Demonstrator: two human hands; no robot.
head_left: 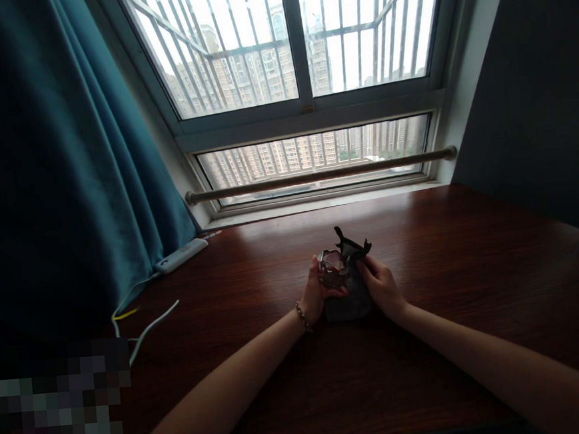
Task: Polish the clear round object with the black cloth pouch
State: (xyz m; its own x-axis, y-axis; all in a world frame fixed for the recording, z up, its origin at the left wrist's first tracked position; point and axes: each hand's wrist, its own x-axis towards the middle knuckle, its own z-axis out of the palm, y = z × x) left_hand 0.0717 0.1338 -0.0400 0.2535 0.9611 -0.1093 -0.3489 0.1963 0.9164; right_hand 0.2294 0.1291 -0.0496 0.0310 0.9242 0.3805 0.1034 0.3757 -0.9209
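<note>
My left hand (313,294) is closed around a clear, shiny glass-like vessel (333,277) with an uneven rim, its thumb up along the side. Right beside it, my right hand (384,288) grips the edge of a dark grey cloth or soft pouch (353,300); which of the two it is I cannot tell. Its darker top edge sticks up in points above the fingers. The lower part of the cloth hangs down or rests between both hands, against the vessel. Both hands are over the brown wooden surface (267,259).
A white power strip (181,255) lies at the back left near the blue curtain (109,157), with white cables (152,327) trailing from there. Behind the surface stands a window with a horizontal rail (326,176). A dark wall (536,104) is on the right.
</note>
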